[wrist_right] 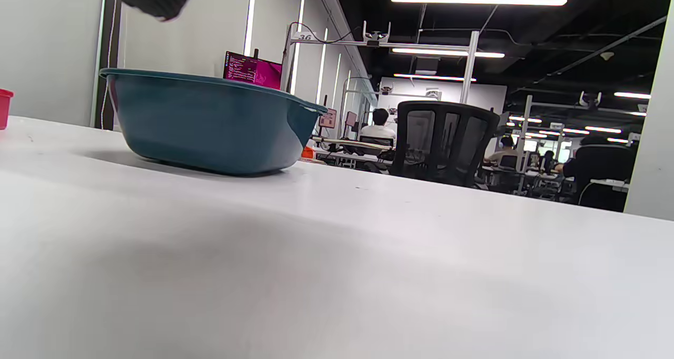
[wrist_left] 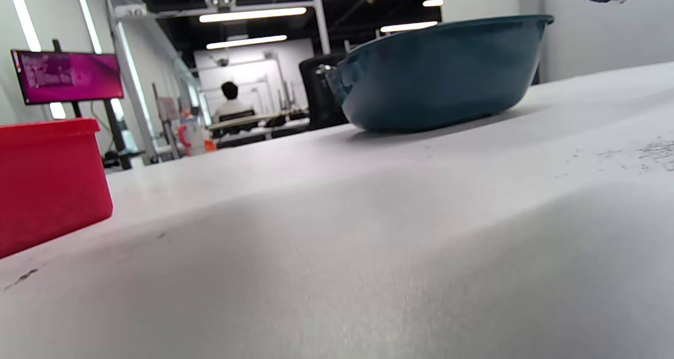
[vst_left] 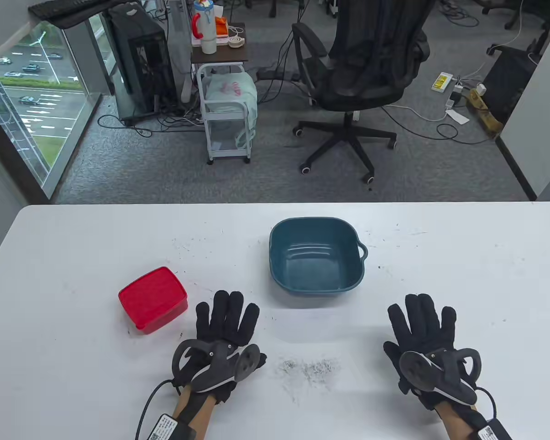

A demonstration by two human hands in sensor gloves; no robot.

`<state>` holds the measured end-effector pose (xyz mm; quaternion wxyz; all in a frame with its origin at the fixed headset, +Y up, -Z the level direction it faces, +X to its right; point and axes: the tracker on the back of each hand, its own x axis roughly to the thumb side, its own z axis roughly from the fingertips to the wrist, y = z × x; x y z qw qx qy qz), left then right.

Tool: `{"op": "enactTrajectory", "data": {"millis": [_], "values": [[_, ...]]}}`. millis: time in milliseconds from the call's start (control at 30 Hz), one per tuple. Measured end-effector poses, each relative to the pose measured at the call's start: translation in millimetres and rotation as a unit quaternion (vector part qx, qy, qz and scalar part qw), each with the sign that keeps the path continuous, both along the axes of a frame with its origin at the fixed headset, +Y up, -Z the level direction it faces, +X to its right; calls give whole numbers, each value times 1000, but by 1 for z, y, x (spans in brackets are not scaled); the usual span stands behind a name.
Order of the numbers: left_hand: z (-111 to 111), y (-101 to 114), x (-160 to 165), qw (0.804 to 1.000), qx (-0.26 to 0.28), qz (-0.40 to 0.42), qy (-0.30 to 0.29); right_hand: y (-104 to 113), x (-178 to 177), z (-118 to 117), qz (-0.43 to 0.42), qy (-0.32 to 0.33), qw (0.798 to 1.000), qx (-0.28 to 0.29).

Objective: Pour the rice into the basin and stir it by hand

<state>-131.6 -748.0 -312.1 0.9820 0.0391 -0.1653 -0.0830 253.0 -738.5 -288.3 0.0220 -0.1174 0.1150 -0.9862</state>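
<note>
Rice itself cannot be seen; the red container (vst_left: 152,299), lid on, sits on the white table (vst_left: 73,366) at about ten o'clock from the left hand (vst_left: 222,341), near it but not touching. Its contents are hidden. The teal basin (vst_left: 315,255) stands at roughly one o'clock from the left hand and eleven o'clock from the right hand (vst_left: 428,343), well apart from the container, its small handle toward three o'clock and its inside showing no rice. Both hands lie flat on the table, palms down, fingers straight and slightly spread toward twelve o'clock, holding nothing. A grey tracker is strapped to the back of each. Between the hands, a patch of dark specks (vst_left: 309,366) marks the tabletop. From the left wrist view the container's red wall (wrist_left: 47,180) is at nine o'clock and the basin (wrist_left: 437,75) at one o'clock; from the right wrist view the basin (wrist_right: 205,122) stands at ten o'clock.
</note>
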Motion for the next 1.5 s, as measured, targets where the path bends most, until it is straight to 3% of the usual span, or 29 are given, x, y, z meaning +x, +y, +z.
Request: {"op": "enactTrajectory", "data": {"millis": [767,1000,1067,1200,1333,1500], "values": [[-5,-3,-10,1000,-18,12,16,-3,-2,1,-18,13,999,-25],[-18,37,-50,992,19,98,81,0,0,5,-47,21,998,-33],[-28,55,-67,993,-16,55,107,4,2,8,-51,17,998,-30],[-51,82,-113,991,13,-27,130,9,5,13,-74,13,997,-26],[-83,85,-159,980,-58,-1,192,13,5,16,-83,14,996,-20],[-113,46,-192,955,-183,58,225,12,3,17,-85,16,996,-31]]}}
